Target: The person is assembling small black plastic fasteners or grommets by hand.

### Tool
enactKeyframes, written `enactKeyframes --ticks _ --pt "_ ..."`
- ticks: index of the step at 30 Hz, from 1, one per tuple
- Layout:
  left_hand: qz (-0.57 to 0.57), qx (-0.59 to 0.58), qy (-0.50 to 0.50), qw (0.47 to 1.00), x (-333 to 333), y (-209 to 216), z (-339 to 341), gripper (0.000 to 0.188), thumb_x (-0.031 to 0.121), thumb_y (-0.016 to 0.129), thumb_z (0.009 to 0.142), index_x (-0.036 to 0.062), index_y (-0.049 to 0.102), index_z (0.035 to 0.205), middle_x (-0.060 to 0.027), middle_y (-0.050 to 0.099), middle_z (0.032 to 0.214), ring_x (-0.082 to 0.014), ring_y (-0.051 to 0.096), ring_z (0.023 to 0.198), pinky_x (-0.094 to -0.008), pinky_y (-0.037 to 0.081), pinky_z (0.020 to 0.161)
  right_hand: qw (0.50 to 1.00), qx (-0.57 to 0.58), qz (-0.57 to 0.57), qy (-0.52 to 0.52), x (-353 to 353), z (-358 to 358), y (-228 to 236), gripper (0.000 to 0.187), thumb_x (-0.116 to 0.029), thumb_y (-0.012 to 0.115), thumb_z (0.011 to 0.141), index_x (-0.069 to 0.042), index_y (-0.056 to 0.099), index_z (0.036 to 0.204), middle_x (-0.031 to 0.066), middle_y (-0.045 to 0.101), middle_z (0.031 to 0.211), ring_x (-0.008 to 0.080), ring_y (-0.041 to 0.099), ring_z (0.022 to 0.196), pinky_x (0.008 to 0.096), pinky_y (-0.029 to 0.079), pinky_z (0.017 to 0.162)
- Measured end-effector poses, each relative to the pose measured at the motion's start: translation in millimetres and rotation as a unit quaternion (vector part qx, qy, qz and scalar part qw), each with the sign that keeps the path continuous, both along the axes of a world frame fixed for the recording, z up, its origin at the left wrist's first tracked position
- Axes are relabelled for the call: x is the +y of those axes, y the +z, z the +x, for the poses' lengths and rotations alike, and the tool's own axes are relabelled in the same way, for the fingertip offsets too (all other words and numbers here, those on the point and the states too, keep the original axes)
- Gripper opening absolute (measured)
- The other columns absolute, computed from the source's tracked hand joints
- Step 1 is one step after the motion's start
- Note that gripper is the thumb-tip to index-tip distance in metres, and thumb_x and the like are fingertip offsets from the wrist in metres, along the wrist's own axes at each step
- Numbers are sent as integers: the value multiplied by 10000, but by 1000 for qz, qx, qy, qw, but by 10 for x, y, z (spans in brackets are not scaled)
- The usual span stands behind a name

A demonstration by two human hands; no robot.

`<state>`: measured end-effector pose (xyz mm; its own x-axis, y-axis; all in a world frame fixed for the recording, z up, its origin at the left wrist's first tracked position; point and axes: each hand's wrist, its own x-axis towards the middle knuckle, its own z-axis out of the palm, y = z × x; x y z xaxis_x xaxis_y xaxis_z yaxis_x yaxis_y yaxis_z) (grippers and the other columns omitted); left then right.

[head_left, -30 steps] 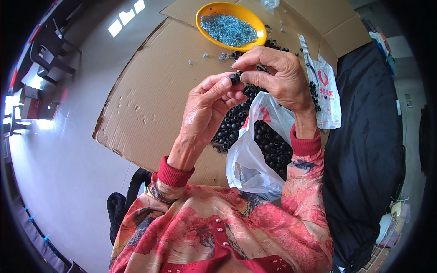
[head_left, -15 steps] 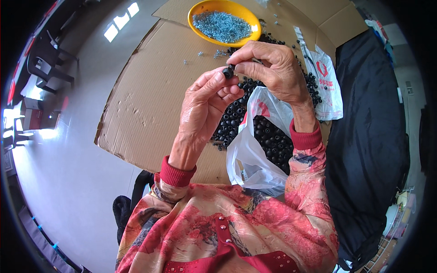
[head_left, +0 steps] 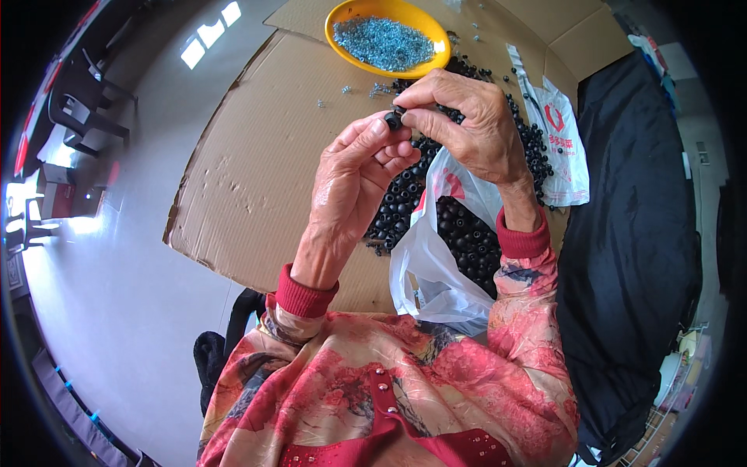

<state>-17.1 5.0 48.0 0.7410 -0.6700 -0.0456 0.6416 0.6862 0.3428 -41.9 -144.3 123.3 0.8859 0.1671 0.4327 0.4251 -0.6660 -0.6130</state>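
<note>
A small round black bead-like part [head_left: 393, 121] with an opening in it sits between the thumb and fingers of my left hand [head_left: 354, 159]. My right hand [head_left: 471, 124] meets it from the right, thumb and forefinger pinched at its top edge. What the right fingertips hold is too small and covered to name. Beneath and beside both hands spreads a pile of similar black parts [head_left: 398, 204]. More of them [head_left: 469, 245] fill a white plastic bag [head_left: 424, 268] lying open between my forearms.
Beyond my hands stands a yellow bowl [head_left: 442, 53] of small silvery-blue pieces [head_left: 381, 43]; a few lie loose on the cardboard [head_left: 249, 171]. A flat white bag [head_left: 564, 148] lies at the right, beside black fabric [head_left: 626, 257]. Dark chairs [head_left: 85, 117] stand far left.
The two hands stay together at the black part, with the fingertips barely shifting on it. The whole view has moved very slightly.
</note>
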Motion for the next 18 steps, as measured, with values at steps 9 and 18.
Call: enactKeyframes --ticks 9,18 --pt "14 28 -1 1000 -28 -22 -1 216 118 527 885 -24 536 1049 -108 611 916 -165 599 812 -319 497 802 979 -136 -149 -24 77 -53 -66 251 -64 687 650 -4 588 872 114 592 816 269 584 786 364 461 752" --pt "2 70 -7 998 -65 -74 -6 222 121 544 870 -9 540 1050 -95 611 954 -161 588 848 -326 476 830 964 -180 -192 -38 95 -21 -167 238 -35 648 636 3 574 859 106 561 790 269 564 751 377 452 730"
